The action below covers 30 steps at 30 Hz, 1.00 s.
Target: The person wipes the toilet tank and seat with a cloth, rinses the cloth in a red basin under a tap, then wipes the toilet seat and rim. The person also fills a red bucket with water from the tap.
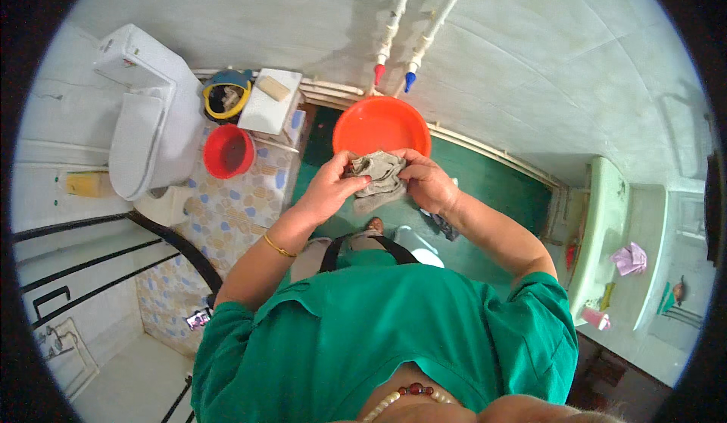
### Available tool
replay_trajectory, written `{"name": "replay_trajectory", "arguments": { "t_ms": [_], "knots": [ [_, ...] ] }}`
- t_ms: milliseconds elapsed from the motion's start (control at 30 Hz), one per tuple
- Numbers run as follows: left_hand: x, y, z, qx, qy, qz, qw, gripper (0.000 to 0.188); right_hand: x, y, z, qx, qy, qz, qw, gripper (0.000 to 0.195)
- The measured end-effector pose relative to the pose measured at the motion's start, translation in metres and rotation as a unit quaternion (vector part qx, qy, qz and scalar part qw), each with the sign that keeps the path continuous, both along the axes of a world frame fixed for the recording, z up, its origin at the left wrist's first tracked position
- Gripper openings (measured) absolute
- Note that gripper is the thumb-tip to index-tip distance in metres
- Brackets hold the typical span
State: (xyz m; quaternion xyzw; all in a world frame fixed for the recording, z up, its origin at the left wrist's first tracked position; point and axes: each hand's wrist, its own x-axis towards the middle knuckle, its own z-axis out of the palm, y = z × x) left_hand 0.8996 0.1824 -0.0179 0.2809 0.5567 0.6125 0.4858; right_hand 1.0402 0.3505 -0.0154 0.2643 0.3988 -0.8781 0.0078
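Between my two hands is a bunched grey-beige cloth [379, 176], perhaps a knitted garment, with its lower part hanging down. My left hand [331, 187] grips its left side, thumb laid over the front. On the other side, my right hand [426, 181] pinches the cloth's edge between thumb and fingers. Just beyond the hands, an orange-red plastic basin [381, 123] sits by the wall, its near rim partly hidden behind the hands and cloth. Whether the basin holds water I cannot tell.
Two pipes end in a red-handled tap [379, 73] and a blue-handled tap [410, 81] above the basin. At left are a red bucket [229, 151], a white box [270, 105], a yellow-rimmed bin [227, 94] and a toilet [145, 122]. Dark cloth [440, 225] lies near my right forearm.
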Motion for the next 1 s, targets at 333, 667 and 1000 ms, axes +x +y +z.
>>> {"name": "replay_trajectory", "arguments": {
  "t_ms": [333, 667, 1000],
  "knots": [
    [0.023, 0.005, -0.021, -0.028, 0.046, 0.031, 0.998, 0.028, 0.028, 0.011, -0.033, 0.072, -0.026, 0.14, 0.987, 0.056],
    [-0.064, -0.047, -0.018, -0.062, 0.182, 0.015, 0.981, 0.027, 0.063, -0.026, -0.019, 0.11, -0.12, 0.001, 0.987, 0.045],
    [-0.077, 0.01, 0.016, -0.017, 0.204, -0.129, 0.97, 0.023, -0.022, -0.037, -0.013, 0.36, 0.043, -0.012, 0.932, 0.059]
  ]
}}
